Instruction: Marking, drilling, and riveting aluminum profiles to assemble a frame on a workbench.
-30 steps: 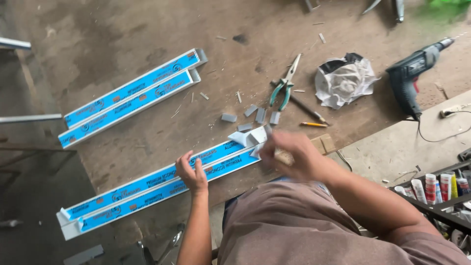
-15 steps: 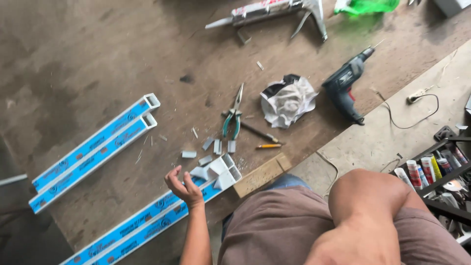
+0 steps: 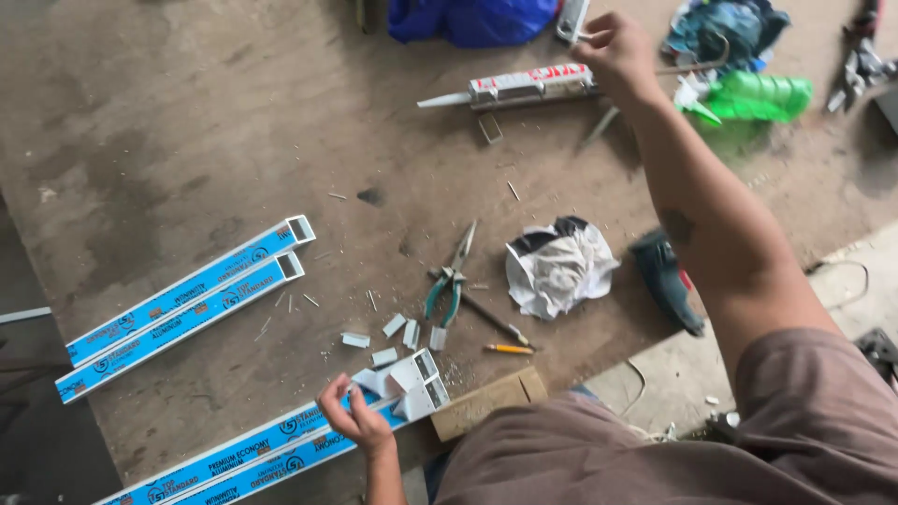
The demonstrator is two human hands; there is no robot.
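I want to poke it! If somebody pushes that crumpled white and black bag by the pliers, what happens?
The crumpled bag would probably slide easily and feel very light, since it looks like thin, wrinkled plastic. It likely squashes and flops rather than holding its shape. It probably won't roll, being lumpy and resting flat on the floor.

On the floor (image 3: 187, 140), near its far edge, lies a sealant cartridge (image 3: 528, 86) in its gun. It is a long white tube with a red label and a pale nozzle pointing to the left. The right hand (image 3: 613, 47) closes on the gun's handle end.

Near the left edge lie two aluminium bars (image 3: 187, 304) side by side, wrapped in blue film with white print. They touch each other.

At the near edge lie two more wrapped bars (image 3: 271, 449) in the same blue film. The left hand (image 3: 351, 421) rests on their right end.
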